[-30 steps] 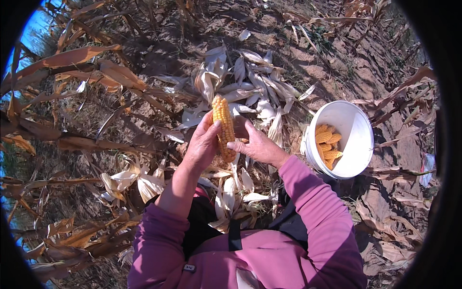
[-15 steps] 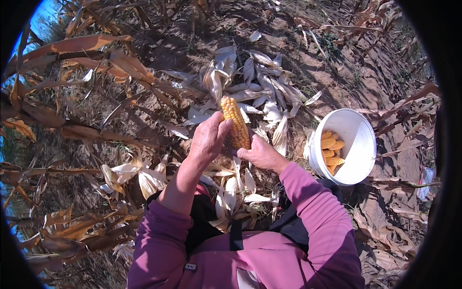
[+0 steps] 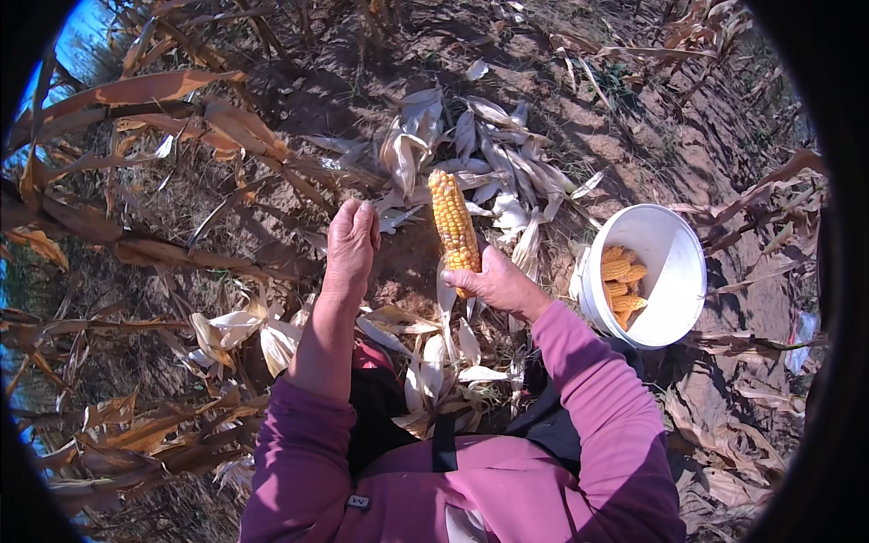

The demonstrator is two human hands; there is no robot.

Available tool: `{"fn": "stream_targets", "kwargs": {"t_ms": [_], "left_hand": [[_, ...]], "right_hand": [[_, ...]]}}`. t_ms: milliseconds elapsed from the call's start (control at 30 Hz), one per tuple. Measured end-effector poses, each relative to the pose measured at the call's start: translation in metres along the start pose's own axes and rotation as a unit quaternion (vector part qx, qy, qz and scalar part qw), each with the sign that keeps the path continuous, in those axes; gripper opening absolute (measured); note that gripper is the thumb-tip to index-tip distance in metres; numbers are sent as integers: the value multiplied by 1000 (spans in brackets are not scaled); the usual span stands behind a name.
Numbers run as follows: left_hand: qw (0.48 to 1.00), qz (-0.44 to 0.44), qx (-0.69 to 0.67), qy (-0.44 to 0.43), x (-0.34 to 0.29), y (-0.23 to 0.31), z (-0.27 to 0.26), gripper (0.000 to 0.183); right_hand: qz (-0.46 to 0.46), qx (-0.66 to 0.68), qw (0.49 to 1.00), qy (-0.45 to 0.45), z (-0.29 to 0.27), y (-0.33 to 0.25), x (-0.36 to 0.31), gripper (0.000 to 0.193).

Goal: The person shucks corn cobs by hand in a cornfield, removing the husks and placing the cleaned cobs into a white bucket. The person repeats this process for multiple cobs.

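Note:
My right hand (image 3: 502, 281) is wrapped round the lower end of a husked corn cob (image 3: 454, 222), its thumb lying across the kernels. The cob is yellow, bare of husk, and points up and slightly left. To its left, apart from it, is my left hand (image 3: 351, 240), fingers bent and pressed together. Whatever may be in that pinch is too small or hidden to make out. A white bucket (image 3: 681, 271) stands to the right of my right forearm, with several yellow corn cobs (image 3: 623, 282) inside.
Pale stripped husks (image 3: 507, 163) lie in a heap beyond the cob, and more husks (image 3: 433, 362) lie between my knees. Dry corn stalks (image 3: 136, 217) lean in from the left. Bare soil (image 3: 615, 136) and scattered dry leaves stretch off to the far right.
My left hand has come off the corn cob and moved left. The cob stays in my right hand, now more fully exposed and shifted slightly right.

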State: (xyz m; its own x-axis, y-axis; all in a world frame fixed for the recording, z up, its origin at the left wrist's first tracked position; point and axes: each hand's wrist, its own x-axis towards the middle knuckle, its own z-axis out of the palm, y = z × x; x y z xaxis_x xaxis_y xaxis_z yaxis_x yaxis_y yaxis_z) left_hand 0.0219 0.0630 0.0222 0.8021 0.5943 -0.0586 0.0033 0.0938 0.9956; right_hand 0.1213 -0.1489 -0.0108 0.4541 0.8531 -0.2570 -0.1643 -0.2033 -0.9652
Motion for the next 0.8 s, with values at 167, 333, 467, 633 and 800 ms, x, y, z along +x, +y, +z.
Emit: {"fn": "stream_targets", "kwargs": {"t_ms": [167, 333, 467, 633, 800], "left_hand": [[887, 176, 426, -34, -9, -4, 7, 30], [901, 16, 418, -116, -7, 14, 10, 19], [950, 128, 265, -102, -8, -2, 7, 28], [986, -96, 23, -136, -16, 17, 29, 37], [944, -155, -204, -208, -21, 6, 27, 53]], "right_hand": [[-2, -32, 999, 37, -2, 6, 2, 59], [3, -46, 998, 35, 2, -13, -6, 59], [-18, -108, 993, 38, 2, -25, -8, 59], [-75, -106, 990, 62, 4, -18, -5, 56], [41, 203, 966, -156, 6, -40, -17, 62]]}}
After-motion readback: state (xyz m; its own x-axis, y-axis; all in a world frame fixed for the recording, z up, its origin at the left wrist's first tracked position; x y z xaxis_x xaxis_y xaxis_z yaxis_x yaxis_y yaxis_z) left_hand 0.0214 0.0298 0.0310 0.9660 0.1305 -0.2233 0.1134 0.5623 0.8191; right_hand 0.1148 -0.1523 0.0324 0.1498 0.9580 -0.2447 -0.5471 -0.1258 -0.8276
